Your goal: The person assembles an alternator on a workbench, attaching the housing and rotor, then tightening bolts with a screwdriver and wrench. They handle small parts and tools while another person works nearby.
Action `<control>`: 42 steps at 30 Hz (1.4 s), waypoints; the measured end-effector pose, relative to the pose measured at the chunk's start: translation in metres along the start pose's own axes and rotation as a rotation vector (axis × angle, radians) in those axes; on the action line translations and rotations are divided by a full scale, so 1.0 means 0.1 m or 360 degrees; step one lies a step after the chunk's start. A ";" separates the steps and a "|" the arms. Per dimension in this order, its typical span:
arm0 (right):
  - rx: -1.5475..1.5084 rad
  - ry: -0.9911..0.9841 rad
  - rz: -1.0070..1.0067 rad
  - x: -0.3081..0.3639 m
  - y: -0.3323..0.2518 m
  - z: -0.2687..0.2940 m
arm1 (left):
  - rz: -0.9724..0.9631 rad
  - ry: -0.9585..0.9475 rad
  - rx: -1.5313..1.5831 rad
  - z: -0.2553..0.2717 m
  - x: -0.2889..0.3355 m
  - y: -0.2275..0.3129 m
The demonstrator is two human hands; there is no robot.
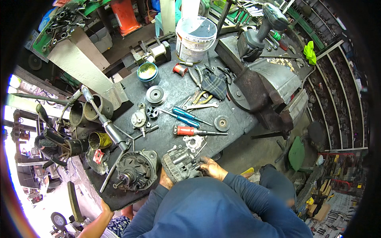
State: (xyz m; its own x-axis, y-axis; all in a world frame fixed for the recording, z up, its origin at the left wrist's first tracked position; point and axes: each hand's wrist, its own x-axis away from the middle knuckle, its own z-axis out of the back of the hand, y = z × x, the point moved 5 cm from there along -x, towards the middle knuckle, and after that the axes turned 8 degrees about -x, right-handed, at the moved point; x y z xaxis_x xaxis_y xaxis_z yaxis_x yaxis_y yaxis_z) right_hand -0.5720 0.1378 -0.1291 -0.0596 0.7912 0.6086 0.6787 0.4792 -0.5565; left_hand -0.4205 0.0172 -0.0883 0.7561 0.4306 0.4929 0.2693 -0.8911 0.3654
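A grey metal alternator housing (181, 163) with ribbed edges and inner parts exposed sits at the near edge of the bench, between my hands. My left hand (166, 179) is closed on its lower left side, its fingers mostly hidden behind the casting. On the opposite side my right hand (213, 169) has bent fingers gripping the housing's right edge. Left of it rests the other alternator half, with a rotor and shaft (133, 171). Just beyond the housing lie a flat metal bracket plate (194, 142) and a red-handled screwdriver (186, 130).
Blue screwdrivers (186, 117), a wrench (202, 105), pulleys (155, 95) and a small pump (139, 118) lie farther back. A white bucket (195, 41), a large vise (258, 89) and a cordless drill (262, 31) stand beyond. Another person's arm (99, 220) touches the bench's left corner.
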 end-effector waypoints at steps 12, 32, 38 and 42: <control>0.0332 0.0119 0.0107 0.05 -0.15 -0.06 | -0.1196 -0.0215 -0.3042 -0.32 0.09 0.25; 0.0003 0.0378 0.0022 0.19 -0.23 0.07 | -0.1183 -0.0199 -0.2951 -0.27 0.15 0.25; 0.1042 0.0593 0.0609 0.37 -0.59 0.09 | -0.1333 -0.0225 -0.3119 -0.36 0.13 0.27; 0.1139 0.0695 0.0534 0.43 -0.63 0.05 | -0.1386 -0.0228 -0.3192 -0.42 0.13 0.28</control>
State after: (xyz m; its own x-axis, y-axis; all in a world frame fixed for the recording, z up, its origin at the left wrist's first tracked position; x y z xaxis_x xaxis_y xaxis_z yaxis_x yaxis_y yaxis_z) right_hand -0.6211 0.1432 -0.0711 0.4420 0.7872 0.4300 -0.0162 0.4863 -0.8737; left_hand -0.4284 0.0039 -0.0386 0.8754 0.4338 -0.2133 -0.2584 0.7928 0.5520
